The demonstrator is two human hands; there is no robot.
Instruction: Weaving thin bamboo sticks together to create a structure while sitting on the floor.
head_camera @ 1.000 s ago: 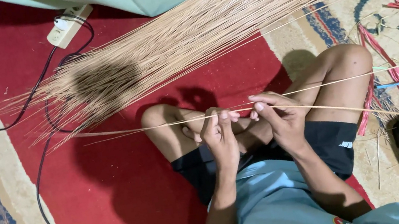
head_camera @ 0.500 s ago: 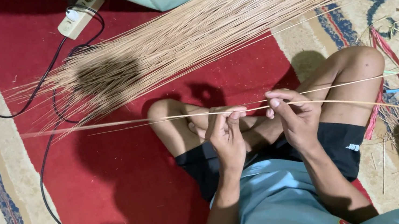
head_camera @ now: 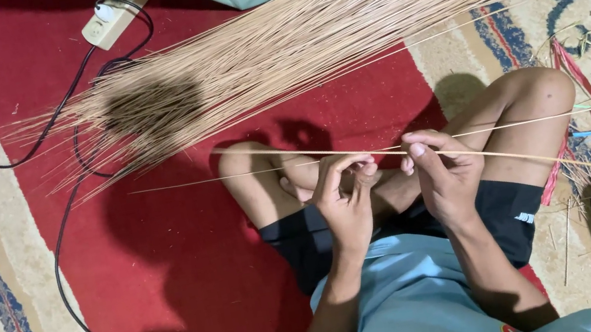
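Now hands (head_camera: 395, 177) pinch two crossing sticks (head_camera: 293, 154), thicker one newly angled

Dry straw sticks on woven carpet

Pale, matt, stiff palm-rib sticks (head_camera: 336, 29); red carpet (head_camera: 196, 289) looks soft, short-piled; power strip (head_camera: 112, 20) is smooth cream plastic; shirt (head_camera: 410, 308) plain cloth.

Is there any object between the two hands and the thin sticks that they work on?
Nothing visible stands between. The left hand and the right hand already pinch the thin sticks directly, above the crossed legs. The big stick bundle lies apart, farther out on the red carpet.
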